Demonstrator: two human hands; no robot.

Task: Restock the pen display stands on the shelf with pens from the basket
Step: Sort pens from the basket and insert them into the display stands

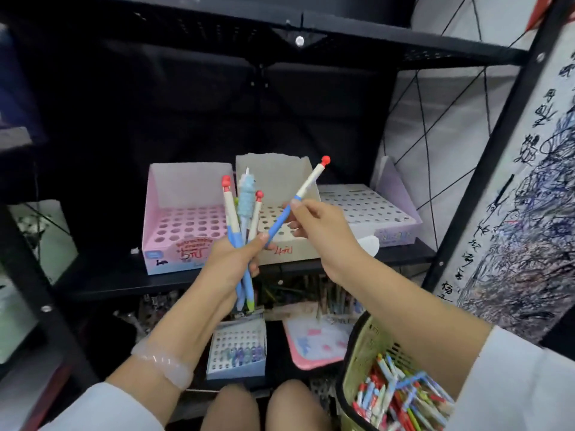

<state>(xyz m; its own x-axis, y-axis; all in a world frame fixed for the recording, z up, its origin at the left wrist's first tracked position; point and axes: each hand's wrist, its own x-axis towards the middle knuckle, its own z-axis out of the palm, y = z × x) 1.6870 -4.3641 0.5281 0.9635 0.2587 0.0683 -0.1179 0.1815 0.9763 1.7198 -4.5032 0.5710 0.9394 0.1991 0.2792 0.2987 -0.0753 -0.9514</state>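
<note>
Knees [264, 405] sit lowest in view, with a woven basket [362, 346] at the right holding a heap of pens [401, 399] in red, blue, green and white. Just left of the basket, a small blue stand [236, 353] on the lower level has a few pens in its holes, and a pink-edged box [314, 340] lies beside it.

Higher up, the left hand [231, 262], with a pale bracelet [163, 360] on its wrist, grips a bunch of pens [241, 219], fingers curled round the barrels, red caps pointing up. To its right, the right hand [320, 223] pinches a single blue-and-white pen [298, 200] between thumb and fingertips; that pen slants up to the right, red cap at the top, its lower end touching the left thumb.

Behind both hands, 3 display stands rest side by side on the black shelf [124, 281]: a pink stand [183, 219] at the left, a beige stand [280, 188] in the middle, and a lilac stand [370, 209] at the right. Their visible holes hold no pens.
</note>
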